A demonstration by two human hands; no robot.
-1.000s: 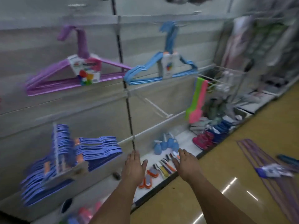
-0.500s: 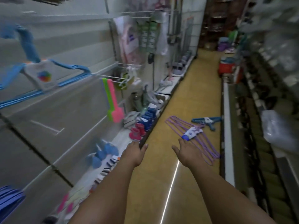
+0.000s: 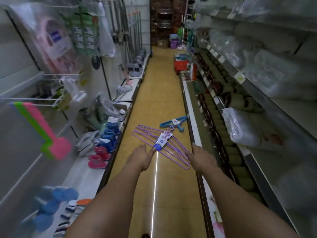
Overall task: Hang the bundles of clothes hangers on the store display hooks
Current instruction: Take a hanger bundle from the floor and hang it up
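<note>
Facing down the aisle now, both hands nearer purple hanger bundle [image 3: 160, 145].

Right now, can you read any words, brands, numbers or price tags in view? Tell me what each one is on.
No text is legible.
Label on the purple hanger bundle: printed, too blurred to read.
Label on the blue hanger bundle: too small to read.
Blue patch on the pink package hanging at left: blurred.
Shelf-edge tags at right: blurred.
</note>
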